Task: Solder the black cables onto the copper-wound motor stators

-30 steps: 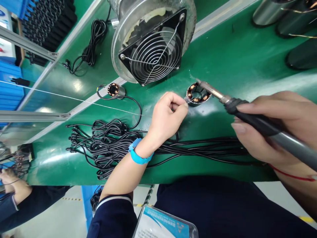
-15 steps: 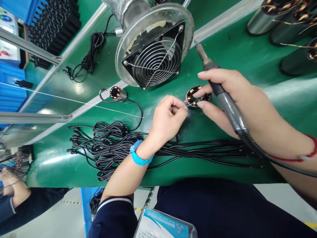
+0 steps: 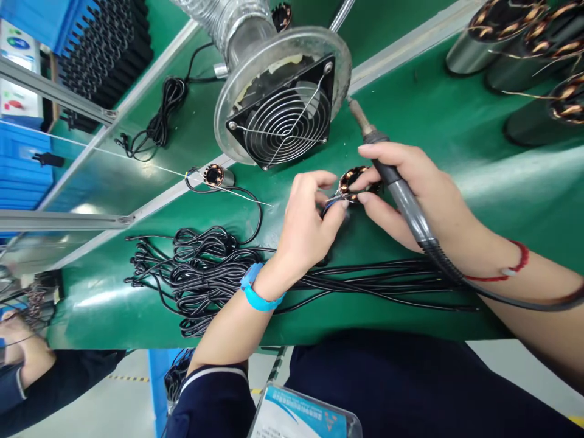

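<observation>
On the tabletop [image 3: 410, 112], the stator [image 3: 348, 177] looks rigid, windings [image 3: 354, 174] delicate: grip its shell [image 3: 340, 190]. Left fingers [image 3: 336, 217] pinch leads [image 3: 331, 201]; right fingers [image 3: 396, 153] hold a soldering iron [image 3: 406, 205].

Behind the left fingers [image 3: 322, 179] is a blue wristband [image 3: 263, 298], then white-edged navy sleeve [image 3: 214, 398]; behind the right fingers [image 3: 390, 217], red bracelet [image 3: 524, 258].

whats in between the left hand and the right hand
The head view shows a copper-wound ring between the left hand and the right hand, which partly covers it; thin wires show at the ring's left edge.
</observation>
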Demonstrator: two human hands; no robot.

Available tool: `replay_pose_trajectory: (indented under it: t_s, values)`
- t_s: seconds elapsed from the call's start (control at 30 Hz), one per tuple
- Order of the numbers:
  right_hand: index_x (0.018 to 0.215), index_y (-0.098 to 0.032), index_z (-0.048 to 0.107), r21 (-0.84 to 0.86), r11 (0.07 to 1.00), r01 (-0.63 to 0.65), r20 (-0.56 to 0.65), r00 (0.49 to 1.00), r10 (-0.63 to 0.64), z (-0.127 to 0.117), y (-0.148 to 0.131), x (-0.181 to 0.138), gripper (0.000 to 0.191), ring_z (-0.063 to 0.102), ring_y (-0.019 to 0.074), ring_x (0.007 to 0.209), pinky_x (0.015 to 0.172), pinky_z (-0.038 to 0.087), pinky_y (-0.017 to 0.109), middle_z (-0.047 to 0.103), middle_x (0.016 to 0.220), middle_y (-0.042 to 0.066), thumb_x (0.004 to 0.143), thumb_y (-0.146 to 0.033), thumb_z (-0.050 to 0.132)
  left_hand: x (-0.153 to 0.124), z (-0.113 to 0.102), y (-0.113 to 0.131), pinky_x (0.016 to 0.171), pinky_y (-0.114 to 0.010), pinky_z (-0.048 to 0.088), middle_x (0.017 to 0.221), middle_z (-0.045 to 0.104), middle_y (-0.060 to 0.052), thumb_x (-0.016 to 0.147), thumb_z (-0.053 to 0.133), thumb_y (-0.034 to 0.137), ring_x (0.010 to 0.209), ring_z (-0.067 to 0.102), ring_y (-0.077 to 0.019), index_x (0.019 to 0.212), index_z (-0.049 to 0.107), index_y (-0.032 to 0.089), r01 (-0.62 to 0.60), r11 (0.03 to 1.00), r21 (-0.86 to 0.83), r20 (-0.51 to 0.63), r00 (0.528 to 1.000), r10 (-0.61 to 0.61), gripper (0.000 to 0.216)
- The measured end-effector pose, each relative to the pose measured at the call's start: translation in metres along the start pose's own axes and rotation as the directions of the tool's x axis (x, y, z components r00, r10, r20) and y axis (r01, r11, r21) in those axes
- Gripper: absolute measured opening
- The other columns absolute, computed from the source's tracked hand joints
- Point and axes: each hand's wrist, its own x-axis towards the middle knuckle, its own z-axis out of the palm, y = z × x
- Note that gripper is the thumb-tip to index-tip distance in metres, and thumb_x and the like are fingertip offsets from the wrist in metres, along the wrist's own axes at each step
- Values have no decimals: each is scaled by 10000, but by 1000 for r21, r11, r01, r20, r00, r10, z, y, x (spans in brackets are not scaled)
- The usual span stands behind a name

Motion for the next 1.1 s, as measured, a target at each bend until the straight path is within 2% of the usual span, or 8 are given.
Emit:
replay_pose_trajectory:
  t_s: [0.1,0.17,0.23,0.4,0.63,0.83,0.97,1.1]
  values:
    - [1445,-315,397,-22,999,29,15,999,-29,2,6,1,606,627,275,1172,1017,498,509,683,1214,32,882,-162,561,3,-11,-1,649,-245,555,951,612,-14,858,666,122,687,617,-81,1016,512,198,371,894,-253,239,919,-313,234]
    - [1444,-298,376,-34,996,88,54,995,-87,5,9,2,630,605,289,1207,1013,496,527,664,1279,49,860,-157,565,7,-19,2,643,-242,566,814,625,4,889,661,200,639,634,-80,891,533,169,564,755,-335,452,799,-397,132]
    - [1425,-301,375,-48,991,128,93,988,-123,7,11,3,622,606,295,1189,1002,499,533,670,1262,49,851,-150,561,11,-24,5,558,-203,520,716,621,13,905,648,247,549,590,-61,788,542,153,658,648,-384,547,727,-415,183]
    - [1376,-319,388,-105,989,101,119,989,-88,3,5,-1,596,625,311,1004,923,510,532,690,1073,33,840,-144,579,15,-23,10,396,-137,234,580,546,44,907,586,174,431,387,-16,698,524,153,674,547,-496,429,738,-521,219]
    - [1401,-303,379,-86,989,120,128,986,-109,-4,1,-6,579,620,324,1050,964,482,539,685,1117,50,873,-192,589,17,-19,7,431,-170,213,523,462,75,725,770,138,456,341,-19,606,551,145,641,617,-457,387,768,-511,249]
    - [1393,-258,400,-124,975,185,80,981,-176,-3,2,-6,498,622,293,1005,944,488,518,685,1105,50,922,-208,555,16,-11,12,567,-172,383,524,524,70,715,798,117,510,450,-28,625,634,135,605,640,-474,329,796,-508,188]
    - [1410,-285,388,-129,977,169,84,984,-159,0,1,-7,490,617,291,1035,942,488,495,682,1131,46,947,-217,533,14,-13,13,437,-158,221,498,419,87,832,730,185,422,290,-5,642,594,135,632,614,-473,359,775,-521,239]
    - [1371,-284,415,-168,968,187,94,980,-173,1,0,-6,421,625,277,976,938,489,479,691,1047,37,968,-221,523,14,-22,12,419,-156,171,533,479,46,914,576,188,430,336,-18,652,575,131,678,585,-445,432,734,-523,269]
